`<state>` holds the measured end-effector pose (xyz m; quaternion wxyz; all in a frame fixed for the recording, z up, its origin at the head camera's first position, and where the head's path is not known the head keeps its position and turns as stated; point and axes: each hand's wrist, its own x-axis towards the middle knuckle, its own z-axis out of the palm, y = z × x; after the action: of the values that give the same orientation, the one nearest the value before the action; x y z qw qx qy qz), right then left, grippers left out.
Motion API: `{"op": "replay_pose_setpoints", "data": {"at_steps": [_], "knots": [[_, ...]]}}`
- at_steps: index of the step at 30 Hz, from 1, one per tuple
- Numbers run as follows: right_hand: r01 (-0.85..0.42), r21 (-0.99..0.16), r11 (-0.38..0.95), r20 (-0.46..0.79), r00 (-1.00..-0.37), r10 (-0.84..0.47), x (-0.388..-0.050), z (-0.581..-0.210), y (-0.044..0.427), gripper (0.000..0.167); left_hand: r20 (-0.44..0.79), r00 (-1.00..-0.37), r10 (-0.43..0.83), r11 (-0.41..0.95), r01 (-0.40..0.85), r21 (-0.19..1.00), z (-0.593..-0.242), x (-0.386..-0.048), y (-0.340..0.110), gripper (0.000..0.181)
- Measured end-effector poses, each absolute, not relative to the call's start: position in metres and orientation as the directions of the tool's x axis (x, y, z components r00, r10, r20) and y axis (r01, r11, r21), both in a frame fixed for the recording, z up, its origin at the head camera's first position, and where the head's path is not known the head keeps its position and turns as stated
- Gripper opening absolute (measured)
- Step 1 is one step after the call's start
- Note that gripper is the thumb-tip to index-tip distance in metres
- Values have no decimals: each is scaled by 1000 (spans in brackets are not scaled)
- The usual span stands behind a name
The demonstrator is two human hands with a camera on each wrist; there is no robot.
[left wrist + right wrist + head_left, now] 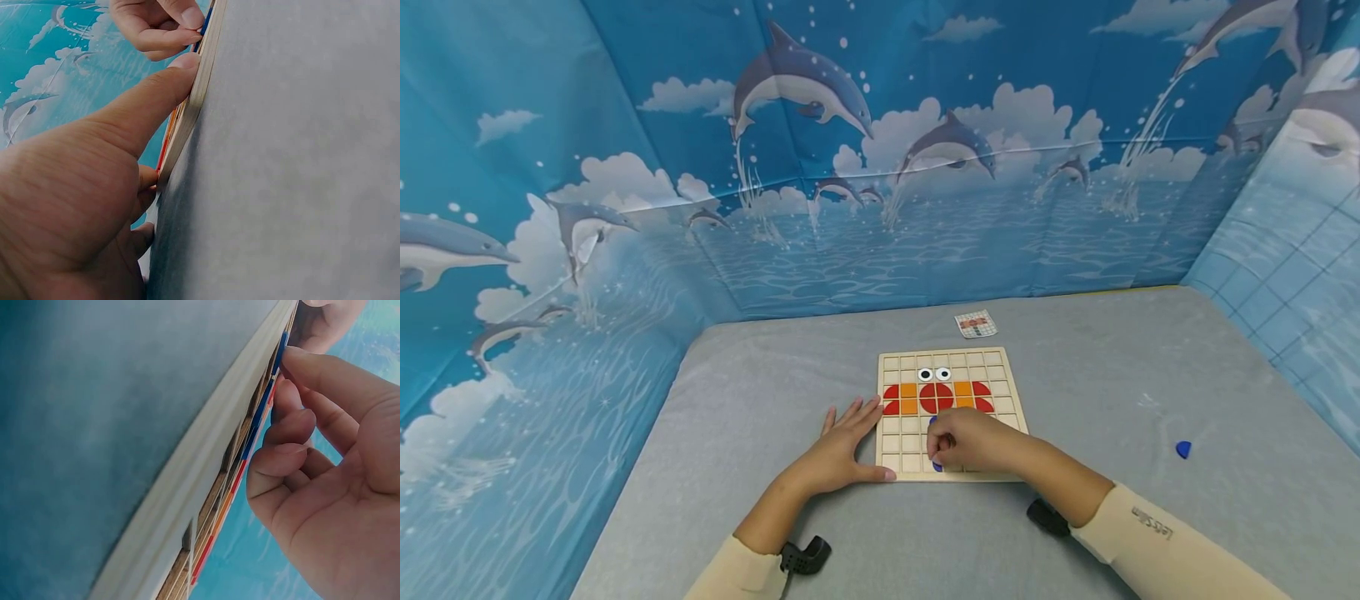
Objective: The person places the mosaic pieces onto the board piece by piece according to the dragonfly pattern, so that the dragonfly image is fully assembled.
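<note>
A square wooden grid board [890, 446] lies on the grey cloth with coloured tiles in its cells. Two eye tiles [934, 375] sit above a red circle [936, 398], flanked by orange squares [908, 399] and red quarter pieces [983, 397]. My left hand [837, 454] rests at the board's left edge, fingers extended and thumb at the near left corner. Over the lower middle cells, my right hand [973, 439] has curled fingers and pinches a blue piece [937, 467] at the near side. Another blue piece [933, 420] shows just beyond its fingers, partly hidden.
Behind the board lies a small card [976, 324] with a printed grid picture. A loose blue piece [1183, 450] is on the cloth far to the right. A dolphin-print curtain [880, 250] encloses the back and sides of the table.
</note>
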<state>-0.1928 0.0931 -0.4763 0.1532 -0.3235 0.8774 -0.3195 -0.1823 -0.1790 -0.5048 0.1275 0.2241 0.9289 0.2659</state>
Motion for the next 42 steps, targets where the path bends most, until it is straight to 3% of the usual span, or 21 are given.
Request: {"op": "replay_pose_setpoints", "data": {"at_steps": [17, 31, 42], "knots": [[-349, -753, 557, -72, -798, -598, -200, -467, 132, 9, -127, -873, 470, 762, 329, 558, -504, -182, -176, 107], [-218, -786, 579, -91, -885, -457, -195, -452, 214, 22, -130, -876, 464, 768, 324, 552, -506, -183, -178, 108], [-178, -746, 641, -91, -927, -364, -178, -450, 295, 30, -131, -877, 462, 768, 322, 553, -507, -183, -177, 108]]}}
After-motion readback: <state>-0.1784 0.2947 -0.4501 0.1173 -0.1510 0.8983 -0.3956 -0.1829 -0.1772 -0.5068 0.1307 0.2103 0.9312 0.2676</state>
